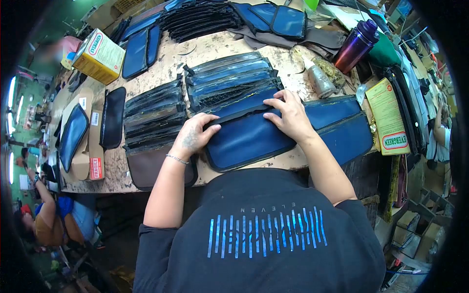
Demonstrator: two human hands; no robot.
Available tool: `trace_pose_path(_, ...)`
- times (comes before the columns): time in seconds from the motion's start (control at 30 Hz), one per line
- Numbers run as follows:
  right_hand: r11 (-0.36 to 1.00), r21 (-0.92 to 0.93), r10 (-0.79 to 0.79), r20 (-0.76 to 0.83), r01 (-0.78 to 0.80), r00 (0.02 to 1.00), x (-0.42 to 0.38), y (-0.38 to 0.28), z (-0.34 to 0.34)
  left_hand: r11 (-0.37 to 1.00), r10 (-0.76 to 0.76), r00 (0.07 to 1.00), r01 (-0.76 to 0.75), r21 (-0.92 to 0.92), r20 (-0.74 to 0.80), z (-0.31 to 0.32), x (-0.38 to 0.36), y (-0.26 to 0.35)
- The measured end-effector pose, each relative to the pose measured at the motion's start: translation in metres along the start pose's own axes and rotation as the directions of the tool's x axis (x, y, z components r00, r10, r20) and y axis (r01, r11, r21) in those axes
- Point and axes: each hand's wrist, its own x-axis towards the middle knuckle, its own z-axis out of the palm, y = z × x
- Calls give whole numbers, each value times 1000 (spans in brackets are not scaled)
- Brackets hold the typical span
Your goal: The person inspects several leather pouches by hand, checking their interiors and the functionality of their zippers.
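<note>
Glossy navy panel, black-bound edges, rounded corners, two-handed grip pinching its top edge

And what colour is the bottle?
The bottle is purple, fading to orange below; head view shows it best.

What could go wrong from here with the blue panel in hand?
The left hand and right hand pinch the black edge; uneven tension might pucker it. The blue panel lies right up against the layered pieces, so a tug could shift them. It also sits near the front of the table and might slip off.
</note>
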Motion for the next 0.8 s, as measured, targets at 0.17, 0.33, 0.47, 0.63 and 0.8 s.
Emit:
trace_pose_path(0.17, 999, 17, 35, -7, -35, 999, 11, 12, 17, 980, -136, 988, 144, -139, 67, 4, -1, -8)
trace_pose_path(0.33, 990, 2, 139, 92, -140, 986, 18, 7, 15, 990, -128, 992, 128, -51, 15, 9, 0, 0)
trace_pose_path(0.47, 975, 75, 196, 166, -211, 966, 21, 9, 11, 988, -149, 988, 150, -32, 30, 9, 1, -2)
trace_pose_path(0.63, 965, 117, 211, 185, -235, 960, 21, 13, 15, 975, -158, 984, 169, -146, 82, 5, -1, -3)
trace_pose_path(0.8, 955, 153, 219, 214, -254, 952, 22, 18, 18, 921, -163, 980, 191, -338, 110, 10, -3, -19)
